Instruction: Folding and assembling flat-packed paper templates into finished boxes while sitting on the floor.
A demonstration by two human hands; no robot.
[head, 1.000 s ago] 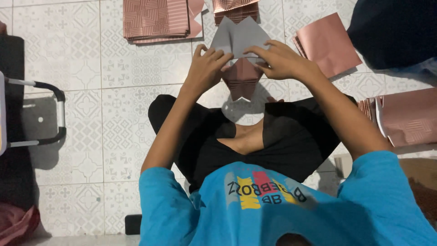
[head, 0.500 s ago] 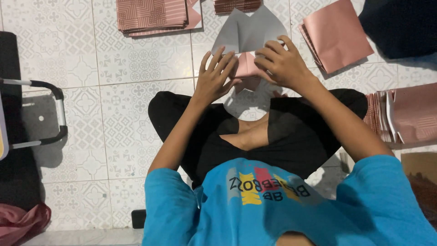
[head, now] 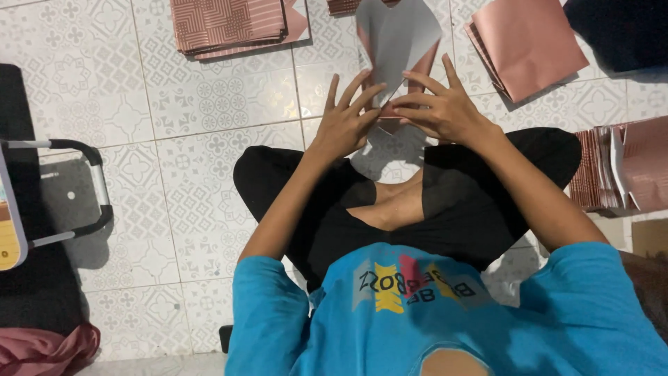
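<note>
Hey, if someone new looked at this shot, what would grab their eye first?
Probably the two hands at top centre, the left hand and right hand, pressing on a grey-backed pink sheet above crossed legs. Next, the patterned pink stack at upper left and the plain pink stack at upper right on the tiled floor.

Head camera — steeply downward, near lap.

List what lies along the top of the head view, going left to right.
Stack of patterned pink sheets → grey sheet held up by the left hand and right hand → stack of plain pink sheets → dark cloth in the corner.
</note>
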